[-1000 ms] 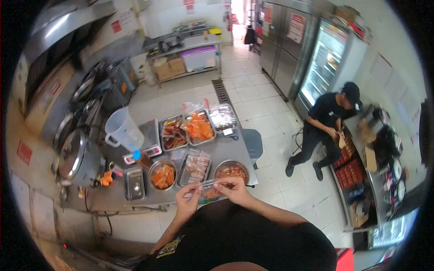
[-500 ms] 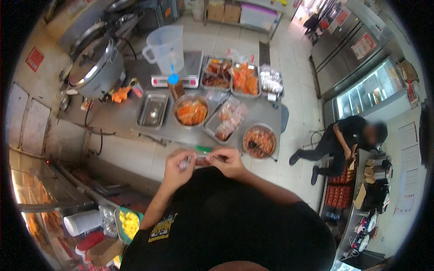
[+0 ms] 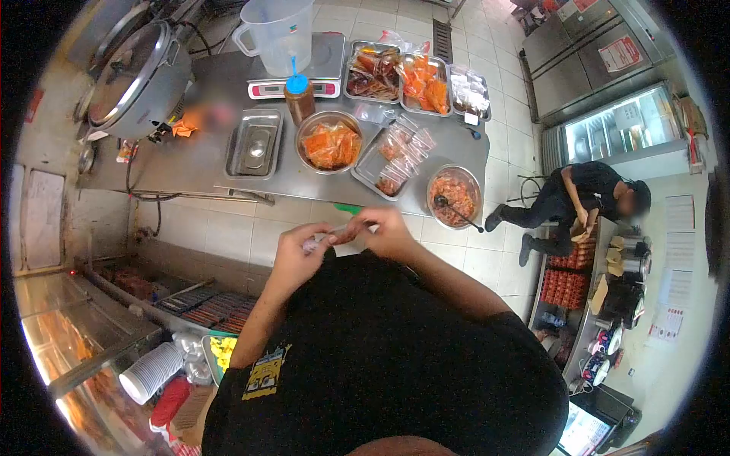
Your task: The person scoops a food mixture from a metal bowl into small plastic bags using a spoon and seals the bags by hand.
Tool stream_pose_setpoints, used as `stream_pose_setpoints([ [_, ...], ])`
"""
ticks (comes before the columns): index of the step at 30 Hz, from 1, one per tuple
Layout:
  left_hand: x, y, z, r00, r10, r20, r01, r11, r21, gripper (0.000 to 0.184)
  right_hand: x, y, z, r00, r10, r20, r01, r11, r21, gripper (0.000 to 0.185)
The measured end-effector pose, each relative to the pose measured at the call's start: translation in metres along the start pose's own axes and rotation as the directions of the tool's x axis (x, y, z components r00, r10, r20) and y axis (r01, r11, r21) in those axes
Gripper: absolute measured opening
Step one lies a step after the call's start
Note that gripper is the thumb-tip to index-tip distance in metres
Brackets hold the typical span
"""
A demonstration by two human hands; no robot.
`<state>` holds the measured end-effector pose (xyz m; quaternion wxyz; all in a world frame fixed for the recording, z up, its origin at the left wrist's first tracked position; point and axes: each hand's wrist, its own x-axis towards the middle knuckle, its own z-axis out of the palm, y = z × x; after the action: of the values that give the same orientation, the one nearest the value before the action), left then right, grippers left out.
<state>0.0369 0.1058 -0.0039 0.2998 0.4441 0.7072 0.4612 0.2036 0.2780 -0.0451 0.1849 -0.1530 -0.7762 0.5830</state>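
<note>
The worktop (image 3: 198, 163), the largest element, carries the food vessels. At the right, a person (image 3: 601, 197) in dark clothing bends beside the shelves. The lidded pot (image 3: 141, 83) occupies the worktop's left end, probably so that its bulk stays away from the smaller vessels. The jug (image 3: 277, 38) stands upright on the scale (image 3: 266, 89), perhaps merely parked there. Nearer, a metal tray (image 3: 365, 171) of bagged portions (image 3: 403, 152) lies aslant between 2 round bowls: the left bowl (image 3: 303, 158) contains orange food, the right bowl (image 3: 430, 199) a chopped mixture, presumably close by for easy reach. A ladle (image 3: 464, 217) rests in the mixture, its handle projecting over the rim, where it is readily grasped. The left hand (image 3: 298, 254) and right hand (image 3: 386, 234) meet before the chest, short of the worktop's near edge. Each grip is narrow, its fingertips pinching 1 end of what appears to be a small clear bag (image 3: 344, 237) with reddish contents; the 2-sided hold likely steadies the soft plastic.
</note>
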Motion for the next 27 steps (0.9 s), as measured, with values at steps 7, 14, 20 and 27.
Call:
stream_pose_setpoints([
  [7,-0.007,-0.061,-0.056,0.911,-0.403,-0.083,0.327,0.831,-0.450,0.034,0.075,0.087,-0.058,0.851,0.264,-0.453,-0.450,0.811,-0.373,0.015],
  [14,-0.039,-0.078,-0.100,0.847,-0.510,-0.149,0.381,0.779,-0.498,0.033,0.132,0.178,-0.091,0.779,0.534,-0.329,-0.617,0.559,-0.554,0.029],
  [20,-0.070,-0.091,-0.114,0.805,-0.541,-0.245,0.366,0.777,-0.512,0.034,0.145,0.222,-0.127,0.772,0.355,-0.527,-0.590,0.092,-0.802,0.030],
  [27,-0.081,-0.089,-0.120,0.848,-0.530,-0.012,0.159,0.275,-0.948,0.061,0.146,0.162,-0.101,0.838,0.192,-0.512,-0.546,0.315,-0.776,0.038],
])
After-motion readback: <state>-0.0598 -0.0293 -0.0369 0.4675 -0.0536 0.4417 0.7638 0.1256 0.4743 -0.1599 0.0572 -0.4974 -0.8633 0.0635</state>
